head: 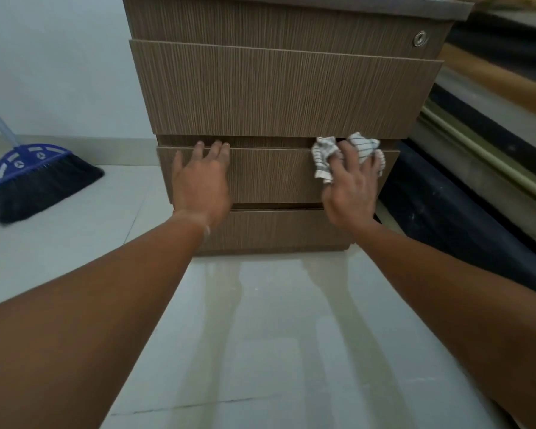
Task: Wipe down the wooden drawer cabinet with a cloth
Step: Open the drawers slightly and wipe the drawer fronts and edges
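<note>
Two hands are working on the wooden drawer cabinet (279,88), which is standing on the tiled floor (276,335). We are laying the left hand (200,181) flat on the third drawer front (273,174), fingers (217,150) loosely spread over its top edge. We are pressing the striped cloth (361,145) against the same drawer's upper right corner with the right hand (351,187), fingers bunching it. Left of the cabinet, a blue broom (34,178) is resting on the floor.
</note>
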The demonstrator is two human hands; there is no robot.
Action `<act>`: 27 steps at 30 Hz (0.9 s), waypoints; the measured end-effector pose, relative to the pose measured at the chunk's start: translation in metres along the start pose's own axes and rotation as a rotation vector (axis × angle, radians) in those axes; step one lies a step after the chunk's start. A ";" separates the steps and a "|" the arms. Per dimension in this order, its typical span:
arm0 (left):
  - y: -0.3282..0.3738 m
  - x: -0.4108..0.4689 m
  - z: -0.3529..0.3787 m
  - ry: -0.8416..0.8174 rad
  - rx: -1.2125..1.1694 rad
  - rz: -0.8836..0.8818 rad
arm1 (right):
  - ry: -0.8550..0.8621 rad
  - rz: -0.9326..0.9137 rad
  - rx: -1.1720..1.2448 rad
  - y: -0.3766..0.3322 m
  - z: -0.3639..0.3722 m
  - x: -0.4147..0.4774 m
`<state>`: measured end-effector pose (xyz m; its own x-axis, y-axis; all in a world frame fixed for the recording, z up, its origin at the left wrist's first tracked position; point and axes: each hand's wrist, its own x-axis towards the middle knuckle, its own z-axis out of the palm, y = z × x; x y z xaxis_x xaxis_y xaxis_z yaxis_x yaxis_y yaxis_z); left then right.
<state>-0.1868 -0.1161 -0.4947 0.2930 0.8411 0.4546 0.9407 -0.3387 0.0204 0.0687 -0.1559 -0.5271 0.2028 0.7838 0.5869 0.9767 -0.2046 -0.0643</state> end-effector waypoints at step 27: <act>0.086 0.072 -0.170 0.393 -0.192 0.299 | 0.533 0.608 1.099 0.005 -0.194 0.090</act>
<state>-0.1138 -0.1568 -0.3091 0.4222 0.4869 0.7646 0.7671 -0.6413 -0.0152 0.0781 -0.1994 -0.3182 0.8097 0.3679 0.4572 0.3455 0.3309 -0.8781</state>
